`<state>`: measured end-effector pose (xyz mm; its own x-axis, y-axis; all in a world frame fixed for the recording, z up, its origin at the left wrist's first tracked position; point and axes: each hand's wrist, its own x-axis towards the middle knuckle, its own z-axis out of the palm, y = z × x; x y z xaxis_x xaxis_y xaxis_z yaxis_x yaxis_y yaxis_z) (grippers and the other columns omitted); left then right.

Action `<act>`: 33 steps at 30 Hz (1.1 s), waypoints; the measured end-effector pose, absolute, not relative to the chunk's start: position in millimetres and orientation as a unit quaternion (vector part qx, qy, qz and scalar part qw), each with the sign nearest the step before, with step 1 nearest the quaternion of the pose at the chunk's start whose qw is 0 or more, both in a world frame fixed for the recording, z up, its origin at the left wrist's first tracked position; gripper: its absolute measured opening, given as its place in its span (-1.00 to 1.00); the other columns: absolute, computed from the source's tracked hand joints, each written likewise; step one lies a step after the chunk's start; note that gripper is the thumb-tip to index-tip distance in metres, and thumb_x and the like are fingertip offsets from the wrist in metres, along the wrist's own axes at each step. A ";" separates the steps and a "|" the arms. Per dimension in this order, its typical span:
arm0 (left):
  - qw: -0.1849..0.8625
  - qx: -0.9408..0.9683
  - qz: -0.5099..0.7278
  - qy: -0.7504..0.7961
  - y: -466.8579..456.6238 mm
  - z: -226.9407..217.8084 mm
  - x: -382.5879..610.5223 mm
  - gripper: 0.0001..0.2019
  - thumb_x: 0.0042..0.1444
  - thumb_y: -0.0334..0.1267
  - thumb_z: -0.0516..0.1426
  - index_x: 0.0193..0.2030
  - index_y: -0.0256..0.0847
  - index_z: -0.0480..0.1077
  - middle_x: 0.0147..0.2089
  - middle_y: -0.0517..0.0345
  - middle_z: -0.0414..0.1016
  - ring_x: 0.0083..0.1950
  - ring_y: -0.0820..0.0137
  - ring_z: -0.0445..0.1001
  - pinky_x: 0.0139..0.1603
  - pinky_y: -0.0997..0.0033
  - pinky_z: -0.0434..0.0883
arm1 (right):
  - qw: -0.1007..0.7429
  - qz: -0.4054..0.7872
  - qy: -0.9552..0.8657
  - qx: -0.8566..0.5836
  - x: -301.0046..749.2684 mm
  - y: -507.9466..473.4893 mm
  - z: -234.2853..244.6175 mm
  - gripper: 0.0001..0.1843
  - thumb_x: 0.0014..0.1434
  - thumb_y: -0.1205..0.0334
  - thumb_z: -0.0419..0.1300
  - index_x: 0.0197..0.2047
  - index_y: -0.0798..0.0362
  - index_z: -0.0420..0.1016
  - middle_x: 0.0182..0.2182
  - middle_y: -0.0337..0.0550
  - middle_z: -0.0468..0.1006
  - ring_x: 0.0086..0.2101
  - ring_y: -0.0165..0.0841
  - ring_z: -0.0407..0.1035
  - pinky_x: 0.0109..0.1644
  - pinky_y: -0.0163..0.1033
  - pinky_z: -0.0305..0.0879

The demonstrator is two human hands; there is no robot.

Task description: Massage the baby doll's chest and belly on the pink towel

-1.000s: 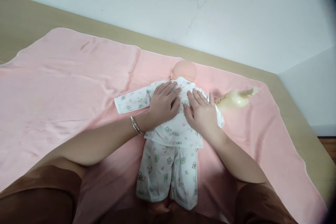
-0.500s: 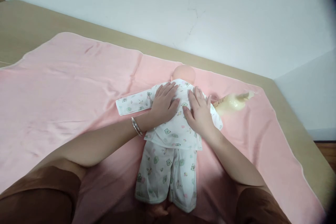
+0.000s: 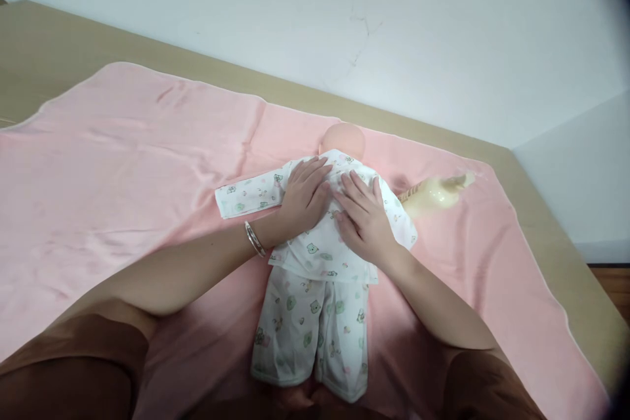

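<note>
A baby doll (image 3: 343, 138) lies face down, its bald head at the far end. It wears a white printed shirt (image 3: 322, 256) and matching trousers (image 3: 290, 335). My left hand (image 3: 306, 195) rests flat on the left of the shirt's upper back, fingers stretched out. Beside it, on the right of the back, my right hand (image 3: 364, 216) lies with its fingers spread. Neither hand grips anything. One sleeve (image 3: 251, 195) stretches out to the left. The doll's face is hidden.
Under the doll spreads a wrinkled pink blanket (image 3: 123, 210) on a wooden-coloured table (image 3: 207, 62). Right of the doll lies a pale yellow, shiny object (image 3: 436, 193) with brown markings on its near end. A white wall (image 3: 246, 13) rises behind the table.
My right hand has shifted left and turned inward, its fingers now nearer my left hand on the doll's back. My left hand has hardly moved.
</note>
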<state>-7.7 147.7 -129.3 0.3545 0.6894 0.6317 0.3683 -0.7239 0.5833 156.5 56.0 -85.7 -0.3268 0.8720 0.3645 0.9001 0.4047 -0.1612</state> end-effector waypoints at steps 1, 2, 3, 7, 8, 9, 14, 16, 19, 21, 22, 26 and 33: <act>0.173 0.806 0.463 0.327 147.8 -129.2 -7.8 -0.56 0.42 -0.08 -0.16 0.20 -0.22 0.36 0.31 -0.10 0.39 0.39 0.22 0.29 0.44 -0.03 0.18 | 0.208 -0.044 -0.811 -0.545 156.5 55.4 -85.8 -0.50 0.39 0.18 -0.10 0.32 -0.01 0.32 0.39 -0.06 0.21 0.44 -0.17 -0.11 0.47 0.33 -0.31; 0.172 0.806 0.464 0.325 147.9 -129.1 -7.9 -0.56 0.42 -0.09 -0.15 0.20 -0.23 0.36 0.31 -0.10 0.39 0.38 0.22 0.29 0.44 -0.02 0.19 | 0.213 -0.050 -0.807 -0.548 156.3 54.8 -86.3 -0.50 0.38 0.19 -0.10 0.32 -0.03 0.32 0.40 -0.07 0.19 0.44 -0.18 -0.13 0.47 0.34 -0.32; 0.172 0.806 0.465 0.324 148.0 -128.9 -7.9 -0.57 0.42 -0.09 -0.15 0.20 -0.24 0.37 0.31 -0.11 0.39 0.38 0.22 0.29 0.44 -0.02 0.18 | 0.213 -0.051 -0.803 -0.554 155.7 54.6 -87.2 -0.50 0.38 0.19 -0.10 0.33 -0.02 0.31 0.41 -0.08 0.17 0.45 -0.18 -0.16 0.46 0.34 -0.32; 0.170 0.806 0.462 0.330 147.7 -128.5 -7.6 -0.59 0.42 -0.11 -0.14 0.19 -0.22 0.37 0.30 -0.09 0.40 0.38 0.22 0.29 0.44 -0.04 0.18 | 0.174 0.001 -0.799 -0.576 152.5 56.9 -89.4 -0.45 0.38 0.13 -0.08 0.38 0.06 0.22 0.46 -0.02 0.03 0.46 -0.08 -0.29 0.44 0.39 -0.29; 0.169 0.806 0.461 0.331 147.6 -128.4 -7.6 -0.59 0.42 -0.11 -0.14 0.19 -0.22 0.37 0.30 -0.09 0.40 0.38 0.22 0.29 0.44 -0.03 0.18 | 0.166 0.012 -0.800 -0.576 152.3 57.5 -88.7 -0.44 0.39 0.12 -0.07 0.39 0.07 0.21 0.47 0.00 0.00 0.46 -0.06 -0.31 0.44 0.40 -0.28; 0.168 0.807 0.460 0.331 147.6 -128.4 -7.6 -0.59 0.42 -0.11 -0.14 0.19 -0.22 0.37 0.30 -0.10 0.39 0.38 0.22 0.29 0.44 -0.03 0.18 | 0.164 0.016 -0.802 -0.575 152.6 57.9 -87.5 -0.44 0.39 0.11 -0.07 0.39 0.07 0.19 0.47 0.01 -0.02 0.46 -0.05 -0.32 0.44 0.40 -0.28; 0.169 0.805 0.465 0.327 147.8 -128.9 -7.8 -0.60 0.40 -0.13 -0.13 0.19 -0.23 0.37 0.30 -0.10 0.39 0.37 0.21 0.29 0.43 -0.03 0.19 | 0.236 -0.030 -0.783 -0.574 157.4 57.6 -86.5 -0.42 0.39 0.14 -0.08 0.44 -0.02 0.05 0.50 -0.01 -0.16 0.47 -0.12 -0.37 0.44 0.39 -0.27; 0.173 0.803 0.465 0.329 147.8 -129.1 -7.6 -0.60 0.39 -0.14 -0.11 0.18 -0.22 0.37 0.30 -0.10 0.40 0.37 0.20 0.29 0.43 -0.04 0.18 | 0.244 -0.024 -0.784 -0.570 158.2 58.8 -91.5 -0.40 0.39 0.14 -0.07 0.45 0.00 0.03 0.50 -0.01 -0.13 0.47 -0.13 -0.35 0.45 0.36 -0.26; 0.176 0.802 0.464 0.332 147.7 -129.2 -7.1 -0.62 0.39 -0.15 -0.10 0.17 -0.21 0.38 0.30 -0.10 0.40 0.38 0.19 0.29 0.44 -0.05 0.17 | 0.227 0.005 -0.796 -0.562 157.2 61.9 -99.5 -0.41 0.38 0.13 -0.06 0.43 0.06 0.10 0.46 0.03 0.01 0.46 -0.13 -0.29 0.47 0.30 -0.27; 0.174 0.803 0.465 0.329 147.8 -129.3 -6.9 -0.62 0.39 -0.16 -0.09 0.17 -0.23 0.38 0.30 -0.11 0.40 0.37 0.19 0.29 0.44 -0.05 0.17 | 0.223 0.012 -0.795 -0.564 156.0 63.1 -101.9 -0.41 0.37 0.13 -0.06 0.41 0.09 0.14 0.45 0.05 0.06 0.46 -0.12 -0.26 0.48 0.29 -0.28; 0.173 0.804 0.466 0.326 148.0 -129.5 -6.8 -0.62 0.39 -0.16 -0.09 0.17 -0.24 0.39 0.30 -0.12 0.40 0.37 0.19 0.30 0.44 -0.05 0.17 | 0.223 0.013 -0.794 -0.566 155.5 63.3 -102.1 -0.41 0.37 0.13 -0.06 0.41 0.10 0.15 0.45 0.05 0.06 0.46 -0.12 -0.25 0.48 0.29 -0.28; 0.167 0.804 0.469 0.324 148.6 -130.5 -6.6 -0.62 0.39 -0.17 -0.08 0.17 -0.25 0.39 0.29 -0.12 0.41 0.36 0.19 0.30 0.44 -0.05 0.17 | 0.220 0.021 -0.790 -0.572 154.8 62.8 -99.7 -0.41 0.36 0.14 -0.07 0.41 0.06 0.14 0.45 0.01 0.05 0.46 -0.14 -0.25 0.47 0.29 -0.28; 0.161 0.805 0.468 0.326 149.0 -130.4 -6.8 -0.62 0.39 -0.16 -0.09 0.17 -0.26 0.39 0.29 -0.12 0.41 0.37 0.19 0.30 0.44 -0.03 0.18 | 0.220 0.021 -0.788 -0.575 154.2 63.1 -99.7 -0.41 0.35 0.15 -0.06 0.39 0.11 0.18 0.45 0.02 0.05 0.46 -0.13 -0.25 0.48 0.28 -0.28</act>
<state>-6.8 149.0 -130.4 0.3489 0.6763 0.6488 0.3746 -0.7352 0.5650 154.2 63.1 -99.7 -0.2421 0.9151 0.3226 0.8965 0.3381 -0.2864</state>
